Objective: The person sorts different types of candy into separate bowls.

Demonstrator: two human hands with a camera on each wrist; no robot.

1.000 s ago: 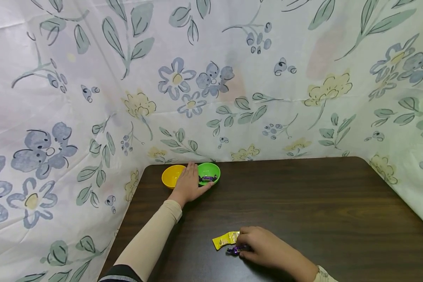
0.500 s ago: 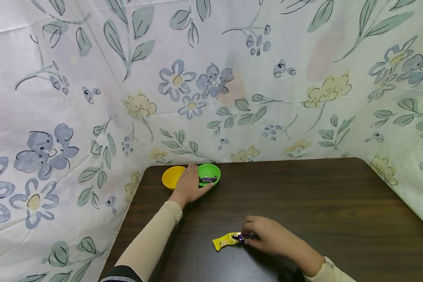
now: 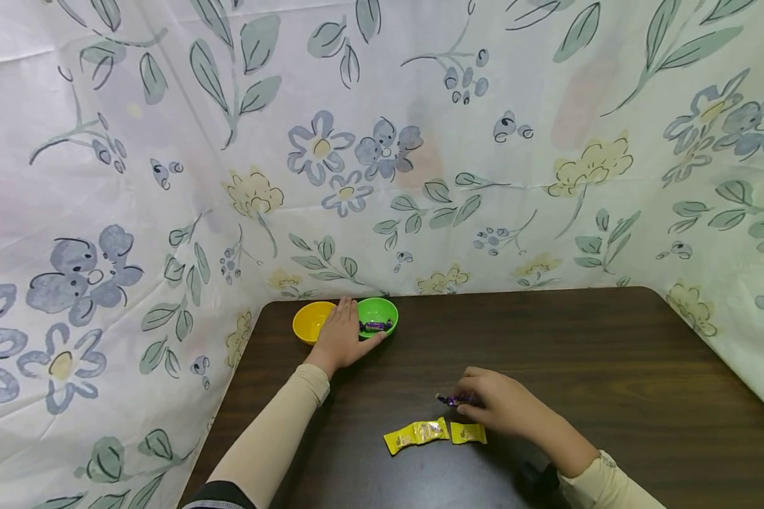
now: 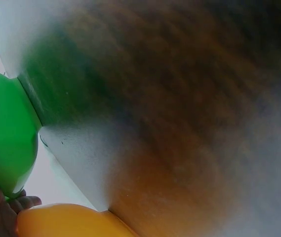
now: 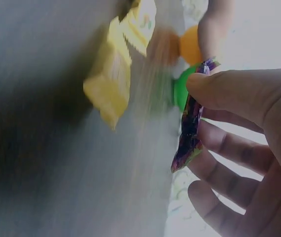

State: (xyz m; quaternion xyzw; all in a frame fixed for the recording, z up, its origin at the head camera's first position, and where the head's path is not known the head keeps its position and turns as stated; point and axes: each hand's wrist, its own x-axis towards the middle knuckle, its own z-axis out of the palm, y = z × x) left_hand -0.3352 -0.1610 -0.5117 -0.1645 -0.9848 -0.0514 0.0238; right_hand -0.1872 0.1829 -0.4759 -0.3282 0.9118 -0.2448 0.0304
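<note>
My right hand [image 3: 509, 406] pinches a purple-wrapped candy [image 5: 192, 118] between thumb and fingers, over the brown table beyond the yellow-wrapped candies [image 3: 416, 434]. Closest to that hand, on its near side, lies a single yellow-wrapped candy [image 3: 467, 433]. At the back left my left hand [image 3: 342, 336] lies with straight fingers between a yellow bowl [image 3: 307, 323] and a green bowl [image 3: 380, 308], its thumb along the green bowl's near rim. Inside the green bowl shows a purple-wrapped candy [image 3: 377, 326]. The left hand covers the yellow bowl's right side.
The brown wooden table [image 3: 579, 353] runs back to a floral cloth [image 3: 452, 141], which also hangs along the left and right sides. Both bowls stand close to the table's back edge. A dark shadow [image 3: 537, 477] lies below the right forearm.
My right hand has lifted the purple candy from beside the yellow ones and carried it away from me and slightly right, uncovering the yellow candy on the right. The left hand stays put.
</note>
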